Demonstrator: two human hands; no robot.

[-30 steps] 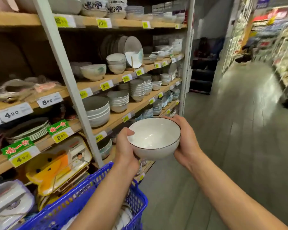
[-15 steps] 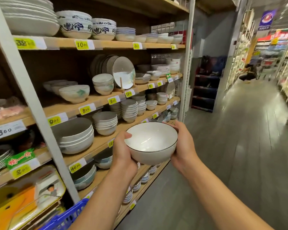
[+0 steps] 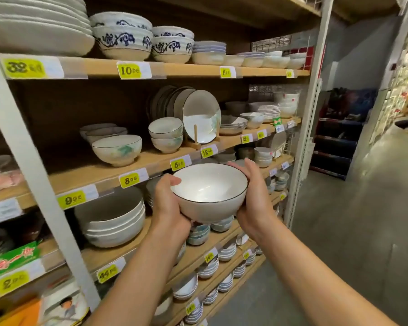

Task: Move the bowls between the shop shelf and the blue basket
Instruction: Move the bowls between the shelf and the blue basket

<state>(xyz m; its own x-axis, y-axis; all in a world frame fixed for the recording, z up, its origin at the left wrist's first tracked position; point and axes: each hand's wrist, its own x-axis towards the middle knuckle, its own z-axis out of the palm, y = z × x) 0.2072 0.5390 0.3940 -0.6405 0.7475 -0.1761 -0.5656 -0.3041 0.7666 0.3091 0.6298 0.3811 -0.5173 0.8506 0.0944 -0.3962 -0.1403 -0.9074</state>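
— Both hands cup the bowl (image 3: 210,191): the left hand (image 3: 167,203) curls round its near-left side with the thumb on the rim, and the right hand (image 3: 252,198) wraps the right side. Neither is spread or free.
— Where is it exactly?
— Centre of the frame, held in the air in front of the shelf (image 3: 299,128), about level with the yellow price tags (image 3: 130,180), touching no board.
— And the basket?
— Out of the frame. So I judge this to be the shelf-bound leg: the bowl goes among the crockery.
— Which spot?
— Likely the middle board (image 3: 85,172), left of centre. A stack (image 3: 165,135) of two dark-rimmed bowls looks like a match, and there is bare wood between it and the green-tinted bowl (image 3: 117,149).
— What does the next move call for?
— Lifting the bowl over the board's edge and keeping it level. Then it has to go down on the stack or the wood without knocking the tilted plate (image 3: 201,116) just right of the stack.
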